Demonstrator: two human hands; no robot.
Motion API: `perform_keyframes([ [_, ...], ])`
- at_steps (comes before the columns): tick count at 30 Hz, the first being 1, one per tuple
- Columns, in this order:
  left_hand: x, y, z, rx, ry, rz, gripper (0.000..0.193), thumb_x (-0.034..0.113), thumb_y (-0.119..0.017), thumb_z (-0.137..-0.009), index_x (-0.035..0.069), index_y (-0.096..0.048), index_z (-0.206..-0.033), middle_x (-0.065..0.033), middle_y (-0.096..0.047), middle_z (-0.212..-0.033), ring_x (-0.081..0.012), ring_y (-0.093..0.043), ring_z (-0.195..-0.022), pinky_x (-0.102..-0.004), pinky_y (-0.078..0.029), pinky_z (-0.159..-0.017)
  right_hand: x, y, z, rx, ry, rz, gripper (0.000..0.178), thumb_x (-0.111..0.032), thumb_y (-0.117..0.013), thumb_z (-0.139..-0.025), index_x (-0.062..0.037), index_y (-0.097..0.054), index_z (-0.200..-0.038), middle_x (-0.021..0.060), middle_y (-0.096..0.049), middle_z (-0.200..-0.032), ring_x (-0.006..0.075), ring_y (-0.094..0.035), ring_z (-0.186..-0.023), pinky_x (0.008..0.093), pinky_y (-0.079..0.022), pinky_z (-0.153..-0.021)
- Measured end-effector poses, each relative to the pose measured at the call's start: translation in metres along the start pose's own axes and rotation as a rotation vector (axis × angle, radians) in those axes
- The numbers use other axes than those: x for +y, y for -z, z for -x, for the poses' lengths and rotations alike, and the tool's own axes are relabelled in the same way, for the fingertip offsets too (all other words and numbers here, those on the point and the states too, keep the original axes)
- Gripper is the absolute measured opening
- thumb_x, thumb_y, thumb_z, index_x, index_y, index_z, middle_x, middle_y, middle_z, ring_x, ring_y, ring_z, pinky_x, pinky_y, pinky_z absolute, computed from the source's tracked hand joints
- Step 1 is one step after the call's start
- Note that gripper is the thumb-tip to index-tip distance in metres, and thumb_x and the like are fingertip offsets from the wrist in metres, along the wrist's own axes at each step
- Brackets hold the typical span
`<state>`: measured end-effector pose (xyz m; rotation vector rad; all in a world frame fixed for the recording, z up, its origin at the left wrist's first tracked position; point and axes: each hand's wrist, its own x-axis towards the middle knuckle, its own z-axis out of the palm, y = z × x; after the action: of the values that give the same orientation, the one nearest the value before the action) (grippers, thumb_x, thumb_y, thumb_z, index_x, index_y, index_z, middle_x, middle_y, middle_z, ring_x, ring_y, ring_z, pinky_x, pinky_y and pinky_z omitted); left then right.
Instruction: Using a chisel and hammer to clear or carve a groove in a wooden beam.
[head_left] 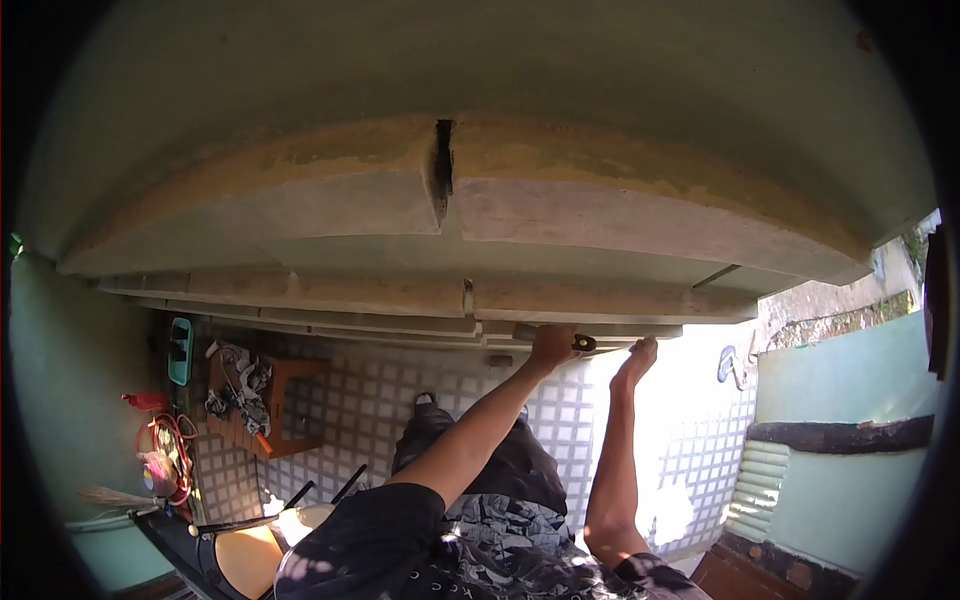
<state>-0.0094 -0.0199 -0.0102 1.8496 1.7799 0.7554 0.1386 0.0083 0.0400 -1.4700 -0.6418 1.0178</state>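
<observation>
Ahead of me is a pale green wall with long horizontal ledges [640, 215], stepped one below another, with a dark gap in the upper one. My left hand [553, 346] is closed round a black-handled tool [583, 343] with a yellow spot on its end, close to the lowest ledges. A flat greyish part shows beside the knuckles, but the tool's working end cannot be made out. My right hand [638, 358] is raised to the right end of the low ledges, fingers bent together at the edge. What they grip, if anything, is too small to tell.
An orange-brown stool [290, 400] with crumpled cloth [245, 385] stands on the tiled floor [360, 400] at left. Beside it are a teal tray [180, 350] and a red hose [175, 440]. A round-seated chair [248, 562] is near me. Slippers [730, 365] lie at right.
</observation>
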Motion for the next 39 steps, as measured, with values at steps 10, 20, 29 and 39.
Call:
perform_keyframes([
  [10,-0.001,0.002,-0.007,0.113,0.065,-0.059,0.03,0.025,-0.077,-0.059,0.011,-0.067,-0.083,-0.0119,-0.064,-0.091,-0.0315,-0.061,-0.091,-0.0457,-0.049,-0.08,0.029,-0.062,-0.006,-0.101,-0.083,0.145,0.054,-0.043,-0.042,-0.093,0.0022,-0.05,-0.122,0.0149,-0.053,-0.12,0.0252,-0.049,-0.108,0.0391,-0.039,-0.093],
  [20,-0.005,0.007,-0.007,0.049,0.082,-0.047,0.028,0.028,-0.076,-0.06,0.011,-0.066,-0.079,-0.0101,-0.064,-0.082,-0.0299,-0.062,-0.087,-0.0439,-0.05,-0.074,0.022,-0.061,0.014,-0.052,-0.23,0.142,0.074,-0.056,-0.033,-0.093,0.0049,-0.034,-0.135,0.025,-0.039,-0.136,0.0378,-0.038,-0.126,0.0462,-0.03,-0.103],
  [29,-0.01,0.004,-0.008,0.085,0.106,-0.069,0.028,0.029,-0.076,-0.061,0.014,-0.069,-0.084,-0.0092,-0.066,-0.086,-0.0298,-0.063,-0.085,-0.0424,-0.051,-0.074,0.029,-0.06,0.0,-0.129,-0.158,0.262,0.073,-0.056,-0.032,-0.092,-0.0014,-0.033,-0.141,0.0237,-0.036,-0.143,0.0405,-0.034,-0.132,0.0468,-0.03,-0.104],
  [39,-0.02,0.016,0.006,0.041,0.045,-0.193,0.03,0.027,-0.075,-0.062,0.01,-0.068,-0.086,-0.0125,-0.065,-0.087,-0.0311,-0.063,-0.085,-0.0442,-0.051,-0.074,0.021,-0.068,0.033,-0.134,-0.074,0.616,0.06,-0.045,-0.023,-0.098,0.0003,-0.042,-0.132,0.0236,-0.042,-0.135,0.0404,-0.04,-0.126,0.0507,-0.032,-0.099],
])
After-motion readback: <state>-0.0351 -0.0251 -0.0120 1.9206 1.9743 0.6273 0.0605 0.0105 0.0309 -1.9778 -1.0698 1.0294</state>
